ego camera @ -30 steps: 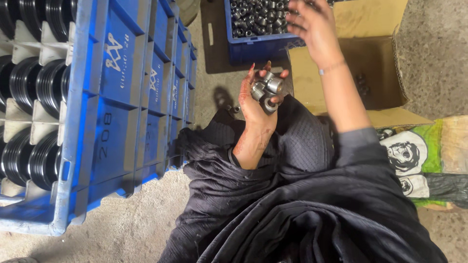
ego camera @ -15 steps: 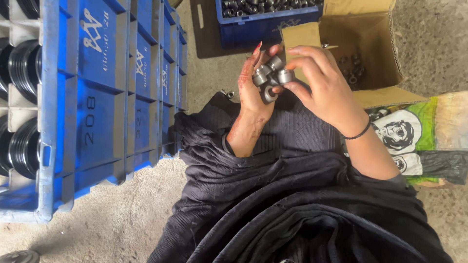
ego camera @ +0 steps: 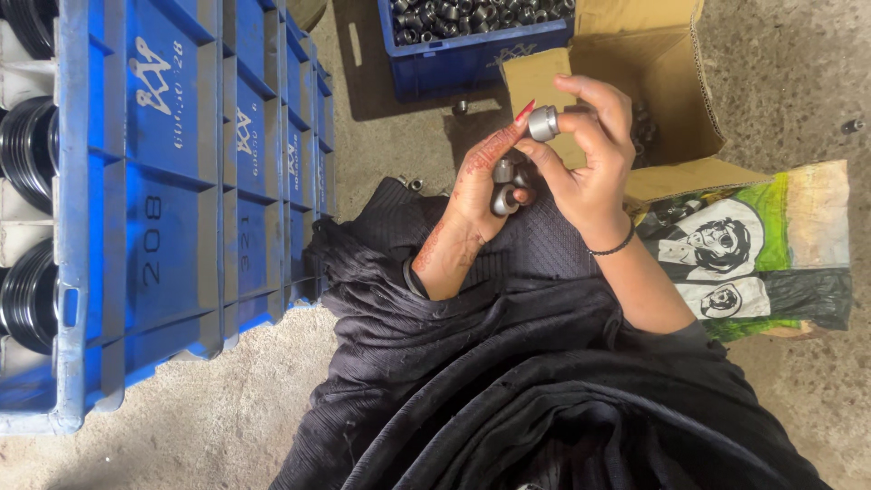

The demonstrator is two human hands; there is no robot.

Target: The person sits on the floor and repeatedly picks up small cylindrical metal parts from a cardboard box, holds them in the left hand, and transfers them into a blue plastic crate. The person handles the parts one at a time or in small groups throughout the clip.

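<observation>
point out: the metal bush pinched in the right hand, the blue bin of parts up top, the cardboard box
metal bush (ego camera: 543, 122), head view, on its grey side wall
blue bin (ego camera: 472, 56), head view, on its front wall
cardboard box (ego camera: 667, 68), head view, on its inner flap

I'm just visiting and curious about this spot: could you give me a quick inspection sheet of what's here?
Surface: bare concrete floor.
Job's things: small grey metal ring pinched by right hand; more metal rings cupped in left hand.
Clutter: loose pieces on the floor near the blue bin of metal parts.
Fingers: both hands closed on rings.
Cables: nothing seen.
Surroundings: stacked blue crates, open cardboard box, printed sack.
</observation>
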